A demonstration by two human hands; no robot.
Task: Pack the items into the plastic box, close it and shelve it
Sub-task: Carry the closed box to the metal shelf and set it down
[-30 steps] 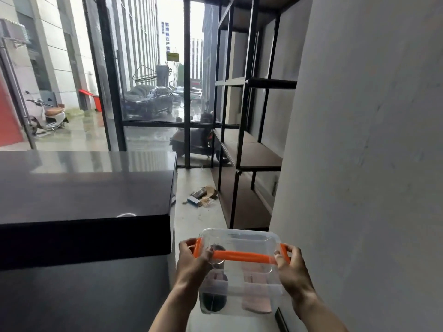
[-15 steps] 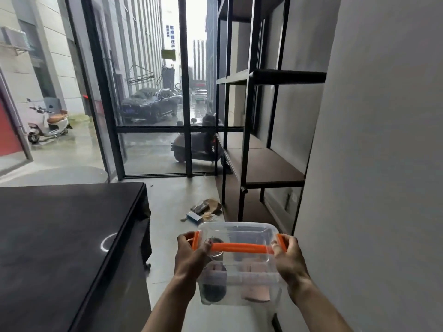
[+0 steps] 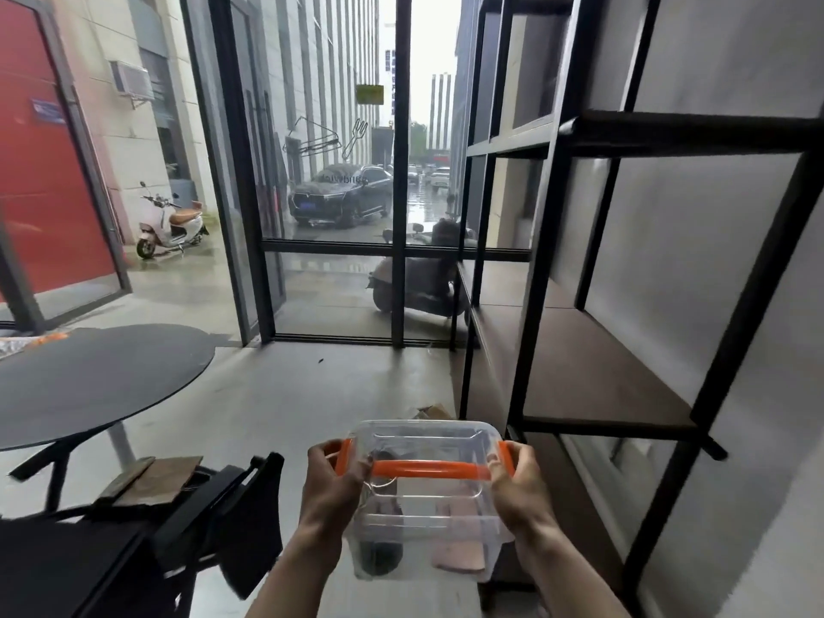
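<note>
The fingers of the left hand (image 3: 332, 488) are wrapping around the left end of the plastic box (image 3: 426, 501), clamped over the orange clip (image 3: 344, 457) there, with the thumb lying across the near end of the lid. The fingers of the right hand (image 3: 519, 488) are gripping the opposite end in the same way, clamped over the right orange clip (image 3: 506, 454). Between the two thumbs the orange handle (image 3: 430, 469) is lying flat across the closed clear lid.

The box is hanging in the air between the hands, level, above the pale floor (image 3: 285, 394). Through its clear walls, below the left fingers, a dark rounded thing (image 3: 379, 557) is sitting at the bottom; below the right fingers a pinkish flat piece (image 3: 459, 557) is lying beside it. What these are I cannot tell.

Just to the right of the right hand the black metal shelf unit (image 3: 548, 269) is standing against the grey wall, its brown middle board (image 3: 593, 376) bare and slightly above the box. Beyond the fingertips, some cardboard scrap (image 3: 434, 412) is lying on the floor at the foot of the shelf. To the left of the left hand a dark chair (image 3: 214, 501) is standing, and farther left a round dark table (image 3: 89, 381). Well ahead, a glass wall is showing a wet street with a black car (image 3: 339, 194) and parked scooters (image 3: 169, 220).
</note>
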